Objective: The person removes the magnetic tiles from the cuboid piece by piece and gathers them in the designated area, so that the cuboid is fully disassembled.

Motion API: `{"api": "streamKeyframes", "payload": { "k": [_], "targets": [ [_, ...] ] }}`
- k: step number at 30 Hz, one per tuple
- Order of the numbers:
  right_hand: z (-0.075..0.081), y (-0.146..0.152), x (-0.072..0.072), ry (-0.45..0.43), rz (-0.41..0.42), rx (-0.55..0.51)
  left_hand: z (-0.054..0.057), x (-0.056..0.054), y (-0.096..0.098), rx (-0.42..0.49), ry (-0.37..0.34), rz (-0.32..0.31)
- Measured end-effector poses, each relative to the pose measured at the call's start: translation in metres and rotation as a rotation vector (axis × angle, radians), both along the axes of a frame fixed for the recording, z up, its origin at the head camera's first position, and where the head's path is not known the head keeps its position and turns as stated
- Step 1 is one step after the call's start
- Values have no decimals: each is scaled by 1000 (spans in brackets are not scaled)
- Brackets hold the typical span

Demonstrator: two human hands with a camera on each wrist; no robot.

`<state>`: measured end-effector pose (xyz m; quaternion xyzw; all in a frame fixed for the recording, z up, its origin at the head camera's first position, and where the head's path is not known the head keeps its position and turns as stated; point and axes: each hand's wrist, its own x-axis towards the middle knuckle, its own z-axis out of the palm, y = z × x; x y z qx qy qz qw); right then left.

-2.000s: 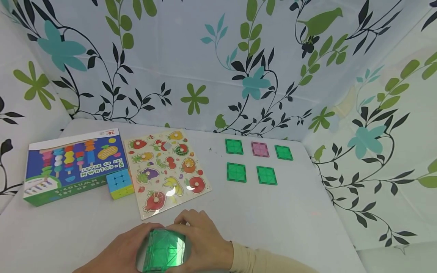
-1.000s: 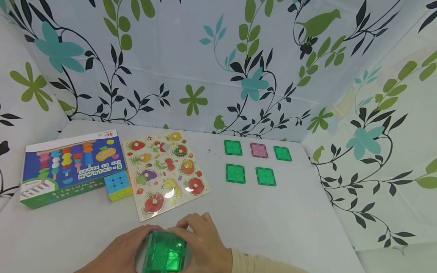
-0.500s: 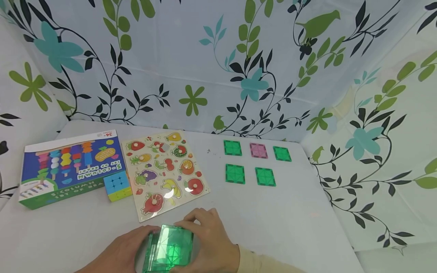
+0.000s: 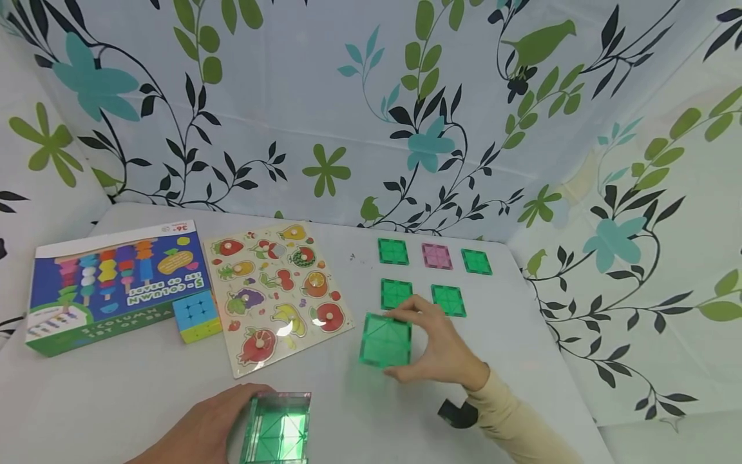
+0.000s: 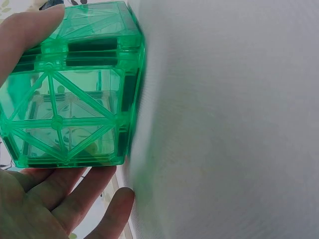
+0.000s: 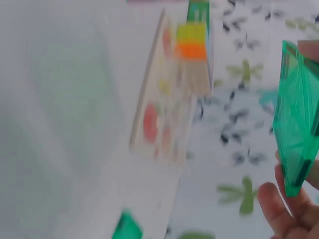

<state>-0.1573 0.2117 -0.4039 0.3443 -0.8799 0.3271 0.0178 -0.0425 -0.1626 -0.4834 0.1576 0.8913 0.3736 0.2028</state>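
At the front of the table, my left hand (image 4: 209, 425) grips a cube-shaped box (image 4: 283, 396) built of green magnetic tiles. Its top is open in the head view. The left wrist view shows the thumb on one side of the box wall (image 5: 57, 122) and the fingers on the opposite side. Farther right, my right hand (image 4: 440, 351) pinches a single green magnetic tile (image 4: 385, 341) by its edges, between thumb and fingers. This tile (image 5: 30, 10) is not what the left hand touches; the right wrist view shows the held green tile (image 6: 296, 114) edge-on.
Four-sided tiles lie in two rows beyond the right hand, including a pink tile (image 4: 437, 256) and a green tile (image 4: 449, 300). To the left are a fruit puzzle board (image 4: 269, 258), a puzzle cube (image 4: 197, 312) and a bead-set box (image 4: 116, 277). Patterned cloth (image 4: 278, 96) hangs behind the table.
My right hand has lifted the green tile off the top of the box and carried it right and away from me. The left hand stays at the box, whose top now stands open.
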Motion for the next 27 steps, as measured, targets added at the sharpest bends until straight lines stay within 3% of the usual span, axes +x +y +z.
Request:
{"api": "streamKeyframes", "payload": {
  "k": [4,13,18,27],
  "targets": [
    [0,45,-31,-2,-20,11,-1,1,-1,10,9,-2],
    [-21,162,-97,-203,-230,169,0,0,-1,-1,10,-7],
    [-30,205,-113,-314,-342,252,2,2,-1,3,29,-4],
    [-38,234,-131,-403,-405,361,0,2,-2,9,17,0]
  ]
}}
